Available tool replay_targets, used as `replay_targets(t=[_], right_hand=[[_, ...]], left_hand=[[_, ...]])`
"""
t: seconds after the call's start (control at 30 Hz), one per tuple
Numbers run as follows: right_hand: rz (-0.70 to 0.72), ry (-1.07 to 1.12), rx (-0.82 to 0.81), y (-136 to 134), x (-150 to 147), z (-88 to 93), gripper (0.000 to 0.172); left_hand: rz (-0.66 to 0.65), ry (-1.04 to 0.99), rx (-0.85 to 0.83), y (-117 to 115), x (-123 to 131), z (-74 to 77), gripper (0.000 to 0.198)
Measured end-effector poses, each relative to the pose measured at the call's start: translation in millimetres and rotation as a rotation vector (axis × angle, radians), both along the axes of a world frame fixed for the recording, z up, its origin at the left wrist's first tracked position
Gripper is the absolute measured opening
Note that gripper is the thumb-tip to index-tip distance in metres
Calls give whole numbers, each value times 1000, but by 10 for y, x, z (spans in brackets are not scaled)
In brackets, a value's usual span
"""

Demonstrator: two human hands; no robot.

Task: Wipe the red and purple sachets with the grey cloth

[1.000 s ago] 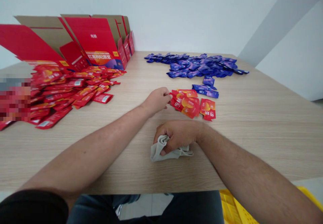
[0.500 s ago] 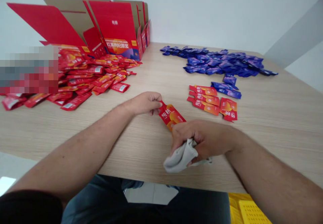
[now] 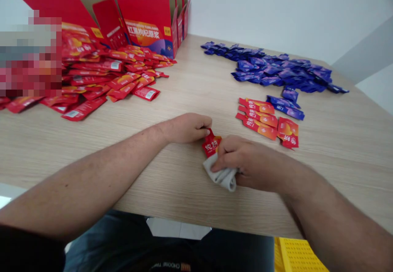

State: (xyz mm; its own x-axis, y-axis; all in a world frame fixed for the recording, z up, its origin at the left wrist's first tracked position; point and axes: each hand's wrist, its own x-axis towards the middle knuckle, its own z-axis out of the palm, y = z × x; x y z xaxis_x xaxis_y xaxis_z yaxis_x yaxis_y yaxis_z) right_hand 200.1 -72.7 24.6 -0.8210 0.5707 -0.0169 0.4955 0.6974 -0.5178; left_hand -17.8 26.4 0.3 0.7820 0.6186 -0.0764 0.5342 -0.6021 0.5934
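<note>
My left hand (image 3: 193,128) pinches the narrow neck of a red pouch (image 3: 211,145) just above the table. Closed round a folded grey-white cloth (image 3: 221,174), my right hand (image 3: 241,159) presses it against the lower part of the same pouch, hiding that part. To the right of my hands lie several red-and-orange pouches (image 3: 260,118) in a small group, one of them turned the other way. Two blue pouches (image 3: 285,107) lie at the group's far edge.
A heap of red pouches (image 3: 123,82) spreads over the left, in front of open red cartons (image 3: 144,14). At the back right is a pile of blue pouches (image 3: 282,69). A yellow crate (image 3: 297,255) stands below the table's near edge (image 3: 239,231).
My right hand has turned and moved up the pouch, bringing the cloth onto its lower part. My left hand keeps its pinch on the neck. The view has tilted down slightly.
</note>
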Motion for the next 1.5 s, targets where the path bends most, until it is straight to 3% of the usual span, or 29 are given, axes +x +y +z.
replay_targets(t=[0.1, 0.2, 0.33, 0.4, 0.5, 0.6, 0.73, 0.9, 1.0, 1.13, 1.23, 1.33, 1.5], right_hand=[[75, -113, -246, -65, 101, 161, 50], [56, -62, -218, -28, 140, 151, 48], [-163, 169, 228, 105, 57, -79, 23], [-292, 246, 473, 165, -11, -199, 20], [-373, 295, 627, 214, -85, -289, 20], [-291, 249, 499, 199, -86, -248, 21], [-55, 86, 86, 90, 18, -24, 35], [78, -137, -350, 14, 184, 240, 48], [21, -36, -263, 94, 210, 180, 36], [-315, 174, 221, 247, 112, -120, 25], [-467, 235, 409, 286, 13, -278, 22], [-315, 217, 301, 233, -3, -224, 21], [7, 5, -173, 90, 160, 126, 41]], left_hand=[[26, -18, -20, 20, -2, -5, 11], [4, -7, -6, 25, 8, -7, 12], [-29, 15, 14, 4, 27, 0, 13], [-34, 4, -4, -7, 26, 4, 14], [-33, -20, -32, -14, 16, 8, 16], [-34, -7, -18, -11, 12, 10, 13], [-51, 29, 26, 1, 14, 4, 12], [-40, 19, 27, 11, 8, -8, 10], [-40, 21, 27, 12, 11, -9, 10], [-40, 33, 19, 4, 22, -6, 10], [-14, 19, 5, -10, 28, 1, 12], [-5, 14, 3, -25, 35, 8, 10], [11, 14, 41, -29, 34, 10, 10]])
